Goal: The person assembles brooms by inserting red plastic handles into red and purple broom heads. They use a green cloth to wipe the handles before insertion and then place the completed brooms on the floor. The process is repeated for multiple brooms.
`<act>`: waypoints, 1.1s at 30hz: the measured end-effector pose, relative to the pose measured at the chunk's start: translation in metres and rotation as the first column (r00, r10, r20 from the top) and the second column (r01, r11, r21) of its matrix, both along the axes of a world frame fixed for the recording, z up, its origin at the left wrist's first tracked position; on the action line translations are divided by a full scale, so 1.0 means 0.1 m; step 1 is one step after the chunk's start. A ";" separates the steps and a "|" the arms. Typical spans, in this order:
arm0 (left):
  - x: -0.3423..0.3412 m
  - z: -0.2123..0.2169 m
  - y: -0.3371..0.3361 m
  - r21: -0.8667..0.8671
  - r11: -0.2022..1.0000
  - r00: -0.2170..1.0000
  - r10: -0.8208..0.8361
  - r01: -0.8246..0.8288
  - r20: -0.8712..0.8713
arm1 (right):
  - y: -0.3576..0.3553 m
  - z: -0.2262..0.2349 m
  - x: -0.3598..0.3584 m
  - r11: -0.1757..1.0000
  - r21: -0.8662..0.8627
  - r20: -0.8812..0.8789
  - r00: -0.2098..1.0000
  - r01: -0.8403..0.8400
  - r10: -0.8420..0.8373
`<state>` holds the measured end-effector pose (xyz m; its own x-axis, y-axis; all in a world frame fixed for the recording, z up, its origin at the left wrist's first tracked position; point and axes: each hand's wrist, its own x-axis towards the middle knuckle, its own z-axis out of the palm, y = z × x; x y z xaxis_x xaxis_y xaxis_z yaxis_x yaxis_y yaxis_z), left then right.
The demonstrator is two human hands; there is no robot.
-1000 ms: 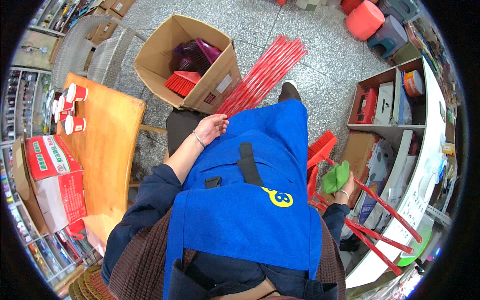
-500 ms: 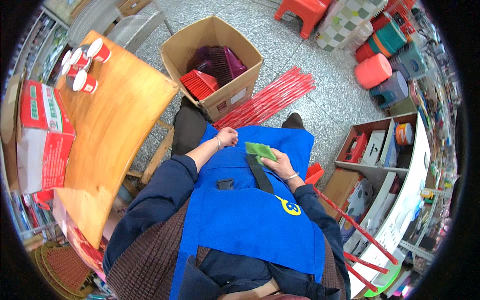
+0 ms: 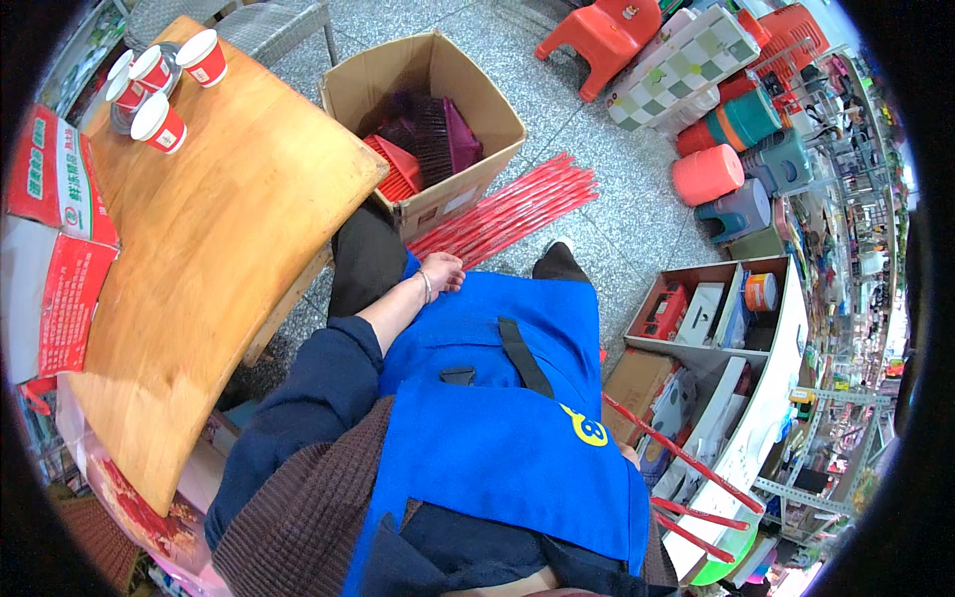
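My left hand (image 3: 443,273) rests at the knee on the blue apron (image 3: 477,328), its fingers curled in with nothing visible in them. Just beyond it lies a bundle of red poles (image 3: 512,209) on the floor. My right hand (image 3: 630,457) is low at my right side; only a small part shows past the apron's edge and its fingers are hidden. Close to it, several red sticks (image 3: 686,456) slant out beside the shelf. An open cardboard box (image 3: 487,104) holds purple broom heads (image 3: 460,139) and a red broom head (image 3: 396,169).
A wooden table (image 3: 229,189) at the left bears several red-and-white paper cups (image 3: 159,123) and a red-and-white carton (image 3: 65,229). A white shelf unit (image 3: 781,348) stands close at the right. Farther off are a red plastic stool (image 3: 607,40) and stacked coloured stools (image 3: 708,175).
My right hand has drawn back from the lap to my right side, and the green cloth it held is out of sight. My left hand stays near the knee. The view has shifted slightly.
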<state>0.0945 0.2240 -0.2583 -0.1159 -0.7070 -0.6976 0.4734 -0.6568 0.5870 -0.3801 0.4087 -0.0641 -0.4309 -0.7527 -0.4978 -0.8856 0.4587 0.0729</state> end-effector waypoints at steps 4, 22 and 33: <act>-0.01 -0.07 -0.03 0.009 1.000 1.000 0.000 0.000 -0.022 | -0.20 -0.21 -0.04 0.878 -0.432 0.247 0.963 0.206 -0.105; 0.19 -0.28 -0.01 0.073 0.997 0.995 -0.001 -0.006 0.101 | -1.48 -0.59 1.83 0.893 -0.442 0.821 0.440 0.082 0.365; 0.26 -0.45 0.04 -0.010 0.997 0.995 0.075 -0.074 0.065 | -1.58 -0.91 1.62 0.926 -0.079 0.947 0.318 0.368 -0.045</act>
<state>0.1208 0.2282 -0.3034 -0.0167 -0.7175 -0.6963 0.4811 -0.6163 0.6235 -0.2183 0.2505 -0.1556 0.0204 -0.8639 -0.5032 -0.1766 0.4923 -0.8523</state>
